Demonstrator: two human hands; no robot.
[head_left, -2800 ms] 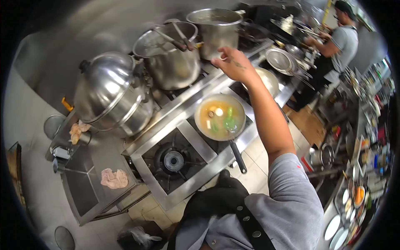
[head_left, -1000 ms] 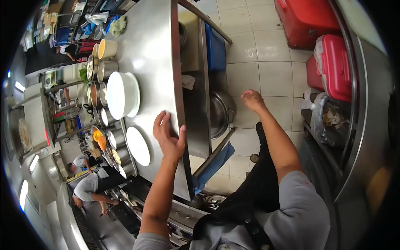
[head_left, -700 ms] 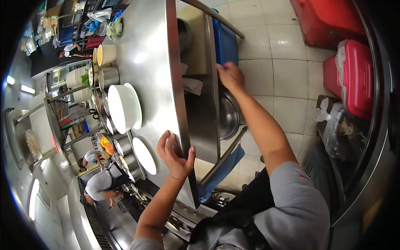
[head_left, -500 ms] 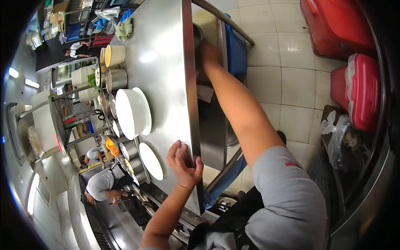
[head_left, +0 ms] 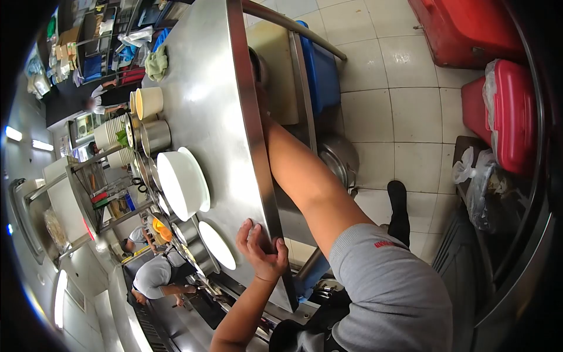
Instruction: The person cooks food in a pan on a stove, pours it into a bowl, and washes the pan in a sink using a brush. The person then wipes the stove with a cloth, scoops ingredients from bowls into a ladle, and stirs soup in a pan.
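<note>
My left hand (head_left: 262,251) rests on the steel table (head_left: 226,117) at its near edge, fingers loosely curled and apart, holding nothing. Close to it lie a white oval plate (head_left: 216,245) and a large white bowl (head_left: 180,183) on the table top. My right arm (head_left: 311,176) reaches under the table top. The edge covers most of my right hand, so its fingers and anything in them are hidden. Around that reach, on the lower shelf, are a dark round pot (head_left: 258,66) and a pale yellowish block or board (head_left: 275,64).
Beneath the table stand a blue bin (head_left: 319,70) and a metal pot (head_left: 340,161). Red containers (head_left: 469,29) and a plastic bag (head_left: 481,188) line the right side. Metal pots (head_left: 155,136) and tubs (head_left: 149,102) stand along the far edge. A co-worker (head_left: 158,276) works beyond.
My right arm has gone further under the table, and the hand that partly showed is now mostly covered. My left hand stays at the table edge. The view has shifted slightly.
</note>
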